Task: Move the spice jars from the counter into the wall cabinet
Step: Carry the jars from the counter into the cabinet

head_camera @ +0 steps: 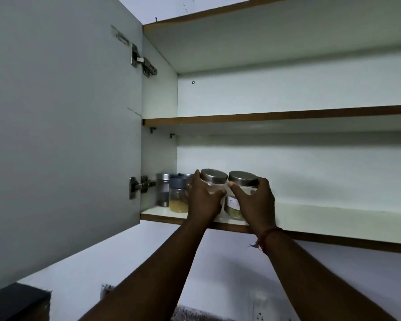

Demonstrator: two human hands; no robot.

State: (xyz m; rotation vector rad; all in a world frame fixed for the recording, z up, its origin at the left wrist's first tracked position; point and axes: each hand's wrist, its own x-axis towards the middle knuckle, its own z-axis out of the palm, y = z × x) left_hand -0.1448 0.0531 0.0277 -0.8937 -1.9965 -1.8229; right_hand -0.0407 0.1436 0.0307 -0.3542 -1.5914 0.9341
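Both arms reach up into the open wall cabinet (pixel 287 93); the left hand (pixel 203 200) grips a clear spice jar with a steel lid (pixel 214 179), fingers curled round its left side, thumb across its front; the right hand (pixel 256 202) grips a second steel-lidded jar (pixel 235 206), thumb on the near left face, fingers wrapped round the right side under the lid. Both jars sit over the front part of the bottom shelf (pixel 333 216), lids nearly touching between the two thumbs; whether their bases rest on the shelf cannot be told. The second jar bears a handwritten label, partly hidden, and greenish contents. Left of the left fingers stand a jar of yellow grains (pixel 178 200) and a steel canister (pixel 163 189). A red thread (pixel 265 239) circles the right wrist; the cabinet door (pixel 63 123) stands open to the left.
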